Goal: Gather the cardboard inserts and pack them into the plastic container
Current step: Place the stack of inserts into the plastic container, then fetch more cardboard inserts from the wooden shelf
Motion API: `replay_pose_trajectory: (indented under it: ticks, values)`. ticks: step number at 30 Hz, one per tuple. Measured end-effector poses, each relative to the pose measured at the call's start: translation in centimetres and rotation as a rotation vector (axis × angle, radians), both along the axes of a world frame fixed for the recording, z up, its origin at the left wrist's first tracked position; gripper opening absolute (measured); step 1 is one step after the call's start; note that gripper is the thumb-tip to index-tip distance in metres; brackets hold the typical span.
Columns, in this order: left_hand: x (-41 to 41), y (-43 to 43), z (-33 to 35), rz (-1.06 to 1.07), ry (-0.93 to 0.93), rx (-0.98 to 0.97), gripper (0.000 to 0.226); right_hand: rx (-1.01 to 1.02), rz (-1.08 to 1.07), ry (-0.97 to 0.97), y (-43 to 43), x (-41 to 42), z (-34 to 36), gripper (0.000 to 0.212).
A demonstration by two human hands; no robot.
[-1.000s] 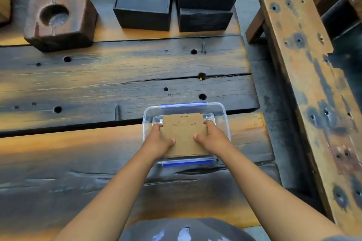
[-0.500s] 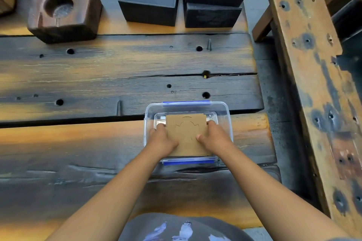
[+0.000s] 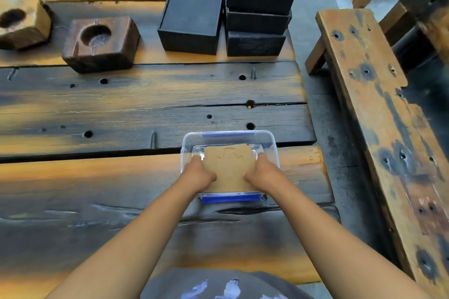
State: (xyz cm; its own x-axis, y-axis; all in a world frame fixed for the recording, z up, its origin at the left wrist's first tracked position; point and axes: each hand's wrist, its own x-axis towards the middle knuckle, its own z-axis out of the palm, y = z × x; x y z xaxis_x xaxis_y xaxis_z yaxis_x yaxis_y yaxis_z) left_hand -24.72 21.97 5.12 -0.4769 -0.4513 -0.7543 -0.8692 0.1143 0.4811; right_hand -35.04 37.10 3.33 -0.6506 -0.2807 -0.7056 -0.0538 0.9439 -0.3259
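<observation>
Your left hand [image 3: 198, 173] and your right hand [image 3: 262, 173] sit on opposite sides of the flat brown cardboard insert [image 3: 229, 168], thumbs laid on its top face and fingers curled over its left and right edges, so both hands are clamped on the same piece with the card between them. That insert lies inside the clear rectangular plastic container with blue clips [image 3: 272, 143], its near edge toward you and its far edge close to the container's far wall; faint cut lines run across its face, though whether more inserts are stacked beneath it cannot be told from this angle. One blue clip shows just below your wrists on the near rim, another on the rim beyond your fingertips. The container rests on the dark, orange-streaked wooden plank table [image 3: 121, 104], directly under your hands. Well beyond your fingertips sits a closed black square box [image 3: 192, 17], and just to the right of it a stack of black open boxes [image 3: 257, 24], the topmost holding pale blocks and white pieces. Far ahead and to the left of your left hand stands a dark brown wooden block with a round hollow [image 3: 100, 42], with a lighter wooden block [image 3: 21, 22] farther left. Off to the right of your right hand runs a worn wooden bench [image 3: 379, 116].
</observation>
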Motion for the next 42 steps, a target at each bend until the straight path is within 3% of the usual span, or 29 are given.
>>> replay_pose_trajectory:
  ticks: [4,9,14,20,23,33,42]
  values:
    - [1.2,0.7,1.8,-0.049,0.051,-0.086,0.059,-0.05,0.03,0.083,1.3,0.7,1.7,0.046]
    - [2.9,1.4,3.6,-0.133,0.119,-0.181,0.038,-0.115,0.005,0.17,1.6,2.0,3.6,0.039]
    - [4.1,0.5,4.1,-0.379,0.209,-0.329,0.035,-0.134,-0.111,0.181,1.6,5.2,5.3,0.041]
    - [5.3,0.5,4.1,-0.71,0.317,-0.279,0.038,-0.083,-0.333,0.309,4.3,12.0,6.5,0.025]
    - [5.8,2.6,4.8,-0.884,0.354,-0.277,0.035,-0.039,-0.426,0.326,6.9,15.8,7.3,0.027]
    - [11.5,19.1,7.9,-1.451,0.622,-0.288,0.036,0.124,-0.923,0.491,20.6,31.7,10.1,0.026]
    - [27.5,38.0,8.6,-2.004,0.809,-0.239,0.037,0.151,-1.487,0.592,32.0,55.2,10.6,0.024]
